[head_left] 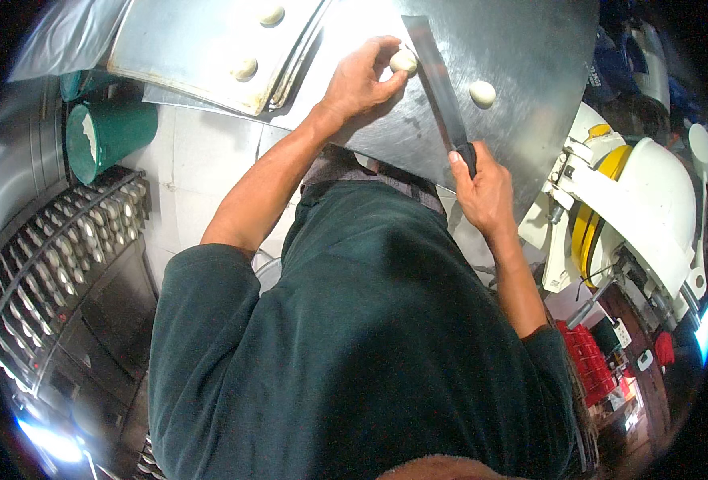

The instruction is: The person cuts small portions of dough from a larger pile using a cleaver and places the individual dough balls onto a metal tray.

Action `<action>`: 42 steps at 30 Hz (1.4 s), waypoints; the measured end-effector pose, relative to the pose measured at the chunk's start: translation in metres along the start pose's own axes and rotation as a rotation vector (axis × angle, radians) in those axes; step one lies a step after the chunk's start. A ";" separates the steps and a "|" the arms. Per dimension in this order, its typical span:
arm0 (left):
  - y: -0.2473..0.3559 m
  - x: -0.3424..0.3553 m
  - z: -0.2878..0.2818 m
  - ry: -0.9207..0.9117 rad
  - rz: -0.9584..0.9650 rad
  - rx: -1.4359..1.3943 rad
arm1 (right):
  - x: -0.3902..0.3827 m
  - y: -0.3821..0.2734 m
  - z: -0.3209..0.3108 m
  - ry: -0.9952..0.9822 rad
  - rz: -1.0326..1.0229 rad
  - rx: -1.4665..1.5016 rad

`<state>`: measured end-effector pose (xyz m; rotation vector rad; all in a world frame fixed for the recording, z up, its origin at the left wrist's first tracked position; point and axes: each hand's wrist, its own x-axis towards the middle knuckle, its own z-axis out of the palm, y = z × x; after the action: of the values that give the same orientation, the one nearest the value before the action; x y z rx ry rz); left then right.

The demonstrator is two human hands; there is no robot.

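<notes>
Seen from above, a person's left hand (362,80) curls around a small pale dough ball (403,60) on a steel worktable (530,48), fingers half closed and pinching it against the flat of a long knife (438,80). The right hand (482,188) is wrapped tight around the knife's dark handle at the near edge of the table, the blade running away from the body to the far edge of the view.

The dough looks soft and light, likely tacky enough to dent under a firm squeeze, so a loose cupped grip from the sides should suit it better than a pinch. The knife is stiff and thin; its handle is the only safe place to hold it.

A second dough ball (483,93) sits just right of the blade, apart from it. Two more dough balls (244,68) rest on a metal tray (178,48) at the far left, whose raised rim lies close to the left wrist. Open steel shows to the right of the blade, toward the far right corner.

Beyond the table, a green bucket (110,136) stands at left above a rack of small cups (74,248), and a white-and-yellow machine (634,208) crowds the right side, near the right elbow.
</notes>
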<state>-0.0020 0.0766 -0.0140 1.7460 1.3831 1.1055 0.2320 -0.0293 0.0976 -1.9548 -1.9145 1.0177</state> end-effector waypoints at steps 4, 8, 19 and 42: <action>0.006 -0.001 -0.007 -0.099 -0.014 0.125 | -0.005 0.002 0.006 -0.020 0.013 -0.011; 0.000 -0.001 -0.008 -0.070 0.087 0.145 | -0.007 0.003 0.008 -0.026 0.010 0.009; -0.006 0.000 -0.002 -0.046 0.012 -0.002 | -0.004 0.004 0.010 -0.053 0.017 -0.032; -0.001 -0.010 -0.005 -0.047 0.072 0.091 | -0.009 0.000 0.009 -0.053 0.014 -0.023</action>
<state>-0.0081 0.0665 -0.0146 1.8880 1.3702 1.0479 0.2277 -0.0406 0.0939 -1.9751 -1.9515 1.0654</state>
